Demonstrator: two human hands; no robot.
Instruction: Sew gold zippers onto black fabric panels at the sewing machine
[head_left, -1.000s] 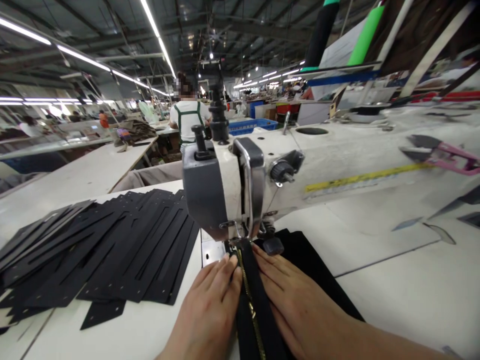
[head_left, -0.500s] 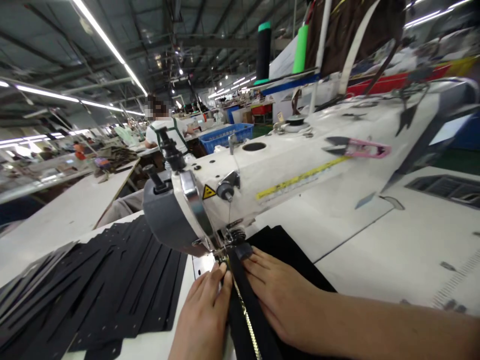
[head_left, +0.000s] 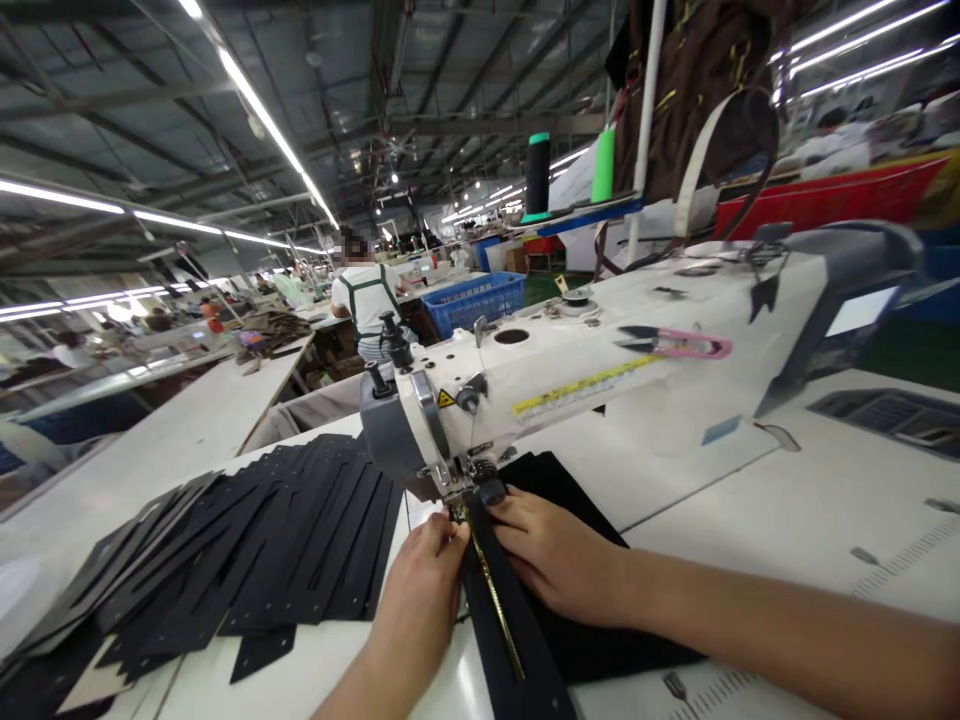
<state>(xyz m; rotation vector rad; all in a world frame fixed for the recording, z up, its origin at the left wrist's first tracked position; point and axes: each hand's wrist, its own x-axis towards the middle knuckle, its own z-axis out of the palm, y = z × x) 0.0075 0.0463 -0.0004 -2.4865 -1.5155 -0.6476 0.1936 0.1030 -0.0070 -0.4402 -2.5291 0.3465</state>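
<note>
A black fabric panel with a gold-toothed zipper (head_left: 491, 592) runs under the presser foot of a white sewing machine (head_left: 585, 375). My left hand (head_left: 424, 590) is at the panel's left edge just before the needle, its thumb and fingertips pinched together on that edge. Flat on the black fabric to the right of the zipper lies my right hand (head_left: 559, 555), fingers stretched toward the presser foot. More black fabric (head_left: 630, 640) spreads beneath and beyond the right hand. The needle tip is hidden by the foot and fingers.
Overlapping black cut pieces (head_left: 300, 540) fan out on the table at left. Pink-handled thread snips (head_left: 675, 342) lie on the machine arm. Thread cones (head_left: 537, 178) stand behind it. A co-worker (head_left: 367, 295) faces away near a blue basket (head_left: 476, 302).
The view has tilted up and shifted, so the machine appears lower and smaller. My left fingers have gone from lying along the fabric to a tighter pinch. The right hand stays flat.
</note>
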